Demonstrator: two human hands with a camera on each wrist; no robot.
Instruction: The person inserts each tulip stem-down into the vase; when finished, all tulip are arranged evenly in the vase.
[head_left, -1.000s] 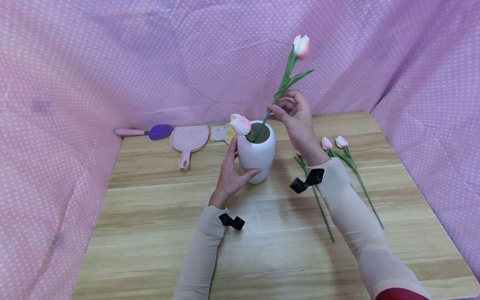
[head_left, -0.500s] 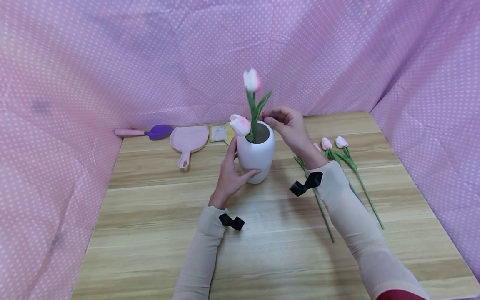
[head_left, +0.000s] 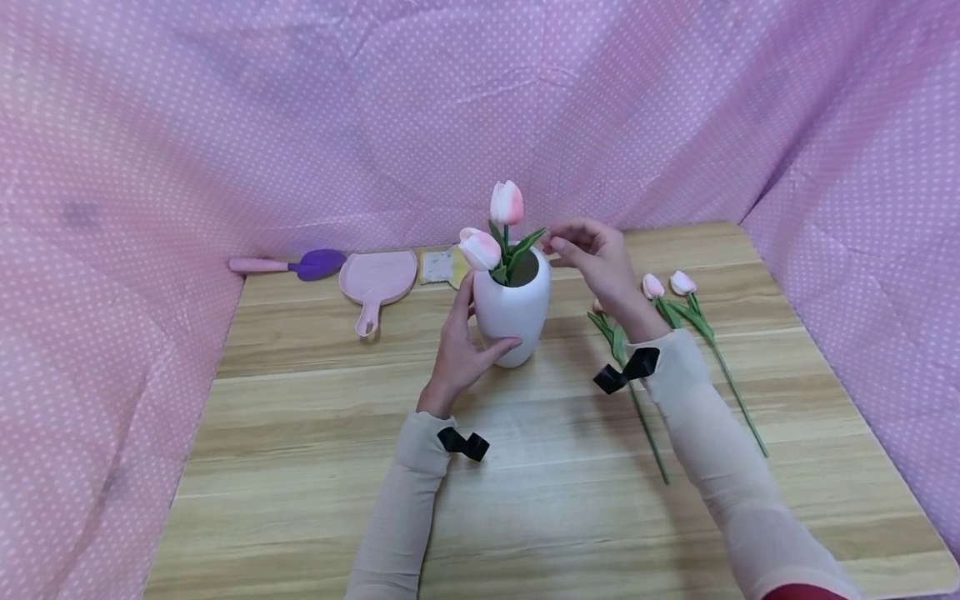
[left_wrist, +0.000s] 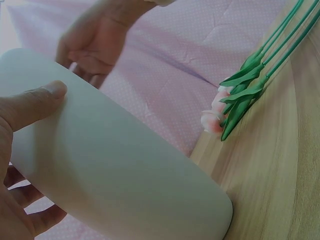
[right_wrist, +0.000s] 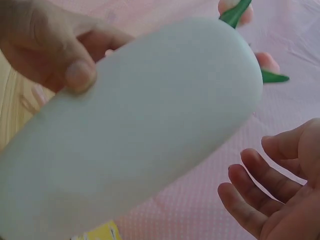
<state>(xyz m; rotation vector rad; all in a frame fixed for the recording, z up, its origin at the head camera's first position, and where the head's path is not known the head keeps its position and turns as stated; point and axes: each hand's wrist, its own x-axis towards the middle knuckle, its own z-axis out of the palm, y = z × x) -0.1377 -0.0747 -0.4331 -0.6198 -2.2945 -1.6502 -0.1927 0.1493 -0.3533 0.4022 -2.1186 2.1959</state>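
Note:
In the head view my left hand (head_left: 459, 354) grips the white vase (head_left: 516, 321), its thumb across the front; the left wrist view shows the thumb on the vase wall (left_wrist: 120, 150). Two pink-and-white tulips stand in the vase: one flower (head_left: 480, 250) leans over the left rim, the other (head_left: 507, 202) rises upright above it. Just right of the rim is my right hand (head_left: 600, 262), holding nothing. Its fingers are loosely bent and apart from the vase (right_wrist: 145, 110) in the right wrist view.
More tulips (head_left: 722, 358) lie on the wooden table (head_left: 315, 467) at the right, partly under my right forearm. Along the back left are a purple trowel (head_left: 318, 264), a pink dustpan (head_left: 378, 277) and a yellow-and-white item (head_left: 438, 267). Pink dotted cloth (head_left: 375, 125) hangs behind.
The upright tulip has come down into the vase from my right hand. That hand has let go of it and moved slightly right. My left hand and the vase have stayed put.

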